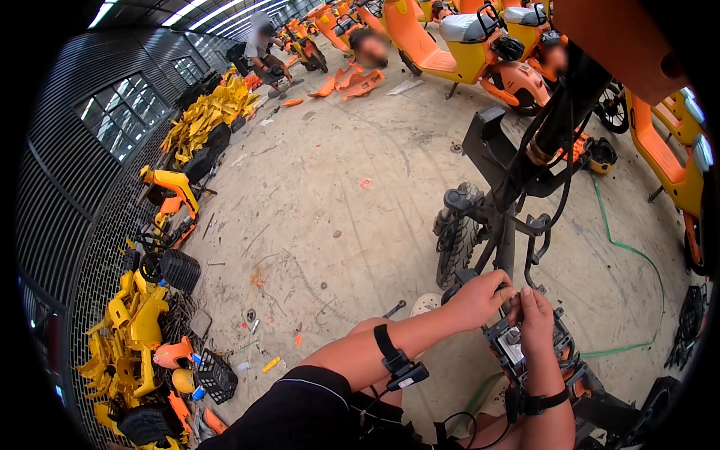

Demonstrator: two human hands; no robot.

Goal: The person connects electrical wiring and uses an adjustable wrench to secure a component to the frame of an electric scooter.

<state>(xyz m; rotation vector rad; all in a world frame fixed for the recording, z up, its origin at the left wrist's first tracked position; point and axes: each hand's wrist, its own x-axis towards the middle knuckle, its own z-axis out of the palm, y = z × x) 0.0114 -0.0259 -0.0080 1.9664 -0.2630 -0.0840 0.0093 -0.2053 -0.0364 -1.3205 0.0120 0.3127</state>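
Note:
In front of me stands a stripped scooter frame (504, 251), black, with its covers off and a knobbly front tyre (459, 251). My left hand (480, 298) is closed in a pinch above the frame's middle. Beside it, my right hand (535, 319) is also closed, thumb and fingers pressed together. Their fingertips meet over the frame; whatever lies between them is too small and covered to name. Just under my hands sits an open bay (511, 349) with a silvery part in it. Dark cables (564, 187) hang from the steering column (544, 142).
Yellow body panels (131, 322) and a black crate (216, 377) are heaped along the left wall. Orange and yellow scooters (424, 49) stand in rows at the back and right. A person (266, 56) crouches far off. A green strap (634, 251) lies on the floor at right.

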